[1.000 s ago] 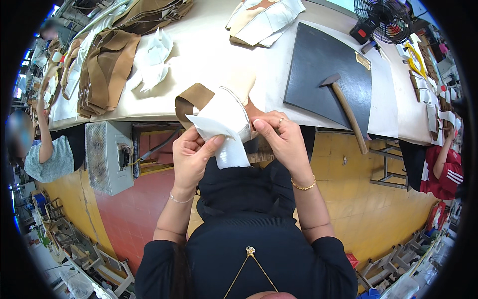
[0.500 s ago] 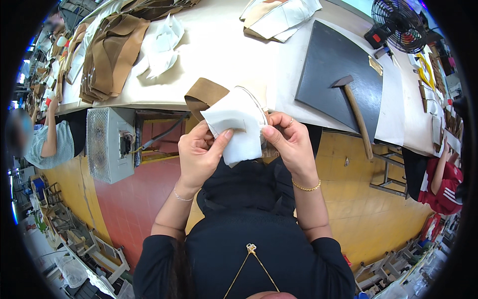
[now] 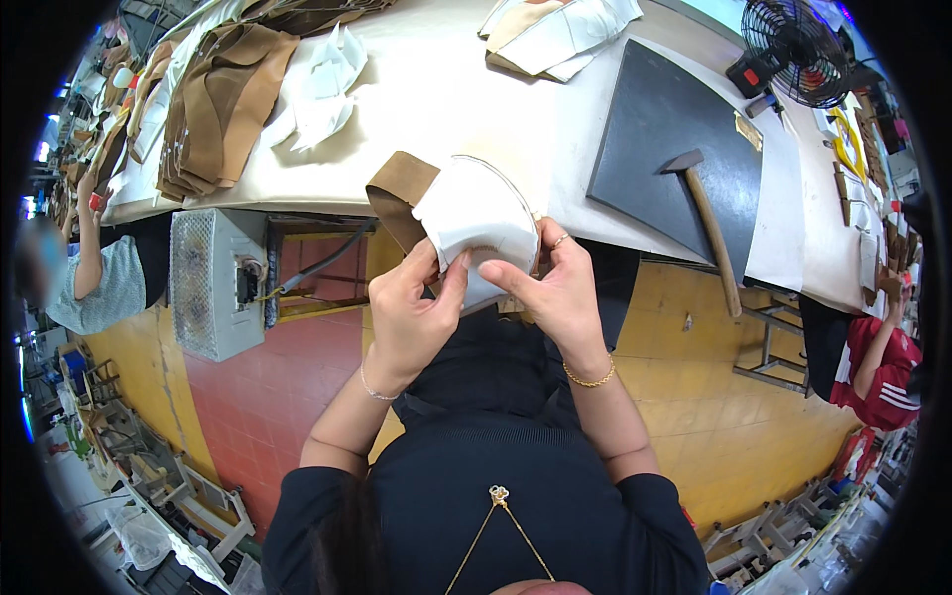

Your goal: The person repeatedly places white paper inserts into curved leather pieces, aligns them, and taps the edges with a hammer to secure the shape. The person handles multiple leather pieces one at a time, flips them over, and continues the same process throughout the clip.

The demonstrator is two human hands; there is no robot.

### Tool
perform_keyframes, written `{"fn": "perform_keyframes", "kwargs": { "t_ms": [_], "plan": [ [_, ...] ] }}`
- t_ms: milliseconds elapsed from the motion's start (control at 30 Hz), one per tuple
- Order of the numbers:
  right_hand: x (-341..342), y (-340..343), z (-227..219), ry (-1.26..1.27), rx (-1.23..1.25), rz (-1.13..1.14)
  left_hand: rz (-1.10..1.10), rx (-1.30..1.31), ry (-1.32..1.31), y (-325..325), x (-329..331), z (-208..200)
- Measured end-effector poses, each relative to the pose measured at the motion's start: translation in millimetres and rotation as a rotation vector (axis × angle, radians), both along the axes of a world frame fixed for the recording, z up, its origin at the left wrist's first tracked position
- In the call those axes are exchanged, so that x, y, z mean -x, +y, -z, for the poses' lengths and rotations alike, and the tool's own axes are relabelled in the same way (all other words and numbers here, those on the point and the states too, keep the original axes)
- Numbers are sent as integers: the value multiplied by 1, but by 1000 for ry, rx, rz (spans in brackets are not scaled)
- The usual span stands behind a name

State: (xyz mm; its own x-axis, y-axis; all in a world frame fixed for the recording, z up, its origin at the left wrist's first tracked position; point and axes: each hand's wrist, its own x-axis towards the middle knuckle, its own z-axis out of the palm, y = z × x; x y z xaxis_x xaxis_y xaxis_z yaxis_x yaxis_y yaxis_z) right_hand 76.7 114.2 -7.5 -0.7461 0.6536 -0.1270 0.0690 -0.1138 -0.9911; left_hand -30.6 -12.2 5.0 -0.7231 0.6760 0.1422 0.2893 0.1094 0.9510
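Between my hands, at the table's front edge, is a curved white-backed piece (image 3: 481, 208) with a dark seam line along its right edge. A brown leather-like flap (image 3: 402, 193) sticks out at its left. My left hand (image 3: 418, 302) pinches the lower left edge between thumb and fingers. My right hand (image 3: 557, 297) grips the lower right side, with its thumb lying over the white surface and its fingers behind. The piece bulges upward and bends between the two thumbs. What the fingers touch behind it is hidden.
A hammer (image 3: 706, 218) rests on a dark flat slab (image 3: 635, 129) at the right. Stacked brown pieces (image 3: 218, 109) and crumpled white ones (image 3: 327, 89) lie at the left. More cut pieces (image 3: 555, 40) lie at the back. A black fan (image 3: 793, 50) stands far right. Co-workers sit on both sides.
The white piece has turned and bent into a curve. My right hand has moved left, its thumb now over the white face; my left hand has shifted slightly right.
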Motion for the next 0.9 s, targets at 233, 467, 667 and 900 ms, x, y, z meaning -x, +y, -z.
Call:
{"fn": "perform_keyframes", "kwargs": {
  "t_ms": [233,467,667,900],
  "plan": [
    [10,-2,8,-84,-205,164,-6,59,49,-1,-2,-1],
    [1,4,8,-180,-444,44,-7,59,149,-4,2,10],
    [-5,8,16,-186,-435,-16,47,156,246,0,8,17],
    [-18,38,-25,-276,-550,-52,245,318,24,7,35,-10]
  ]
}}
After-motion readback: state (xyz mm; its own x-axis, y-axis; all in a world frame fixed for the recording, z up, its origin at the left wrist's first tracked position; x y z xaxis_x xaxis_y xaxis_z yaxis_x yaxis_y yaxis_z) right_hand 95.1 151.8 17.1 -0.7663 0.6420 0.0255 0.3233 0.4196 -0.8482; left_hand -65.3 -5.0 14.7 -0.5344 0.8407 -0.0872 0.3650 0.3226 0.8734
